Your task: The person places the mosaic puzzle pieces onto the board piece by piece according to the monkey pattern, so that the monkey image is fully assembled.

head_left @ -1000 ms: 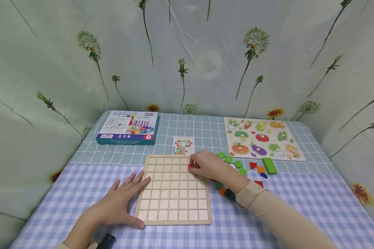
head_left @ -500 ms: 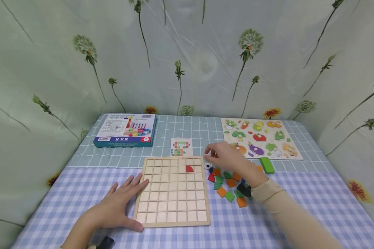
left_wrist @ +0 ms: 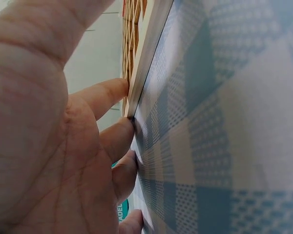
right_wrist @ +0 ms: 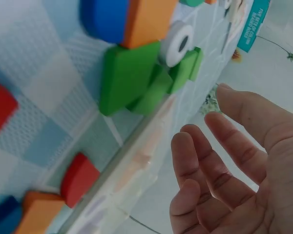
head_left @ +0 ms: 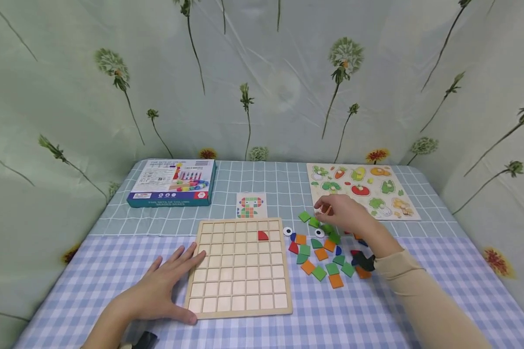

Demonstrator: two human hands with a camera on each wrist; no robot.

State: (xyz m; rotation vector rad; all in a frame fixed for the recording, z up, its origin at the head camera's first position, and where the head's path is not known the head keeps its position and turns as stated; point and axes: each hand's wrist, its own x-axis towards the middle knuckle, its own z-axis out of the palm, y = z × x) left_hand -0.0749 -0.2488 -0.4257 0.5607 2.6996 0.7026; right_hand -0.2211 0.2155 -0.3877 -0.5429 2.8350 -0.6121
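A wooden grid board (head_left: 240, 276) lies in front of me with one red quarter-round piece (head_left: 263, 236) in a cell near its upper right. My left hand (head_left: 163, 286) spreads along the board's left edge. In the left wrist view its fingertips touch the board's side (left_wrist: 146, 44) and the cloth. My right hand (head_left: 349, 213) hovers over the far end of the loose pieces, fingers loosely bent and holding nothing. Below it lie several green squares (head_left: 304, 216) and a white eye disc (head_left: 319, 233). In the right wrist view the empty fingers (right_wrist: 184, 153) stand apart from the green square (right_wrist: 129, 73).
Loose orange (head_left: 335, 281), green, blue and red pieces spread right of the board. A pattern card (head_left: 251, 205) lies behind it. A vegetable puzzle board (head_left: 401, 194) stands back right, a boxed bead set (head_left: 170, 184) back left. A floral cloth hangs behind the table.
My right hand has let go of the red quarter-round piece in the grid and moved right, over the loose pieces. The left hand stays at the board's edge.
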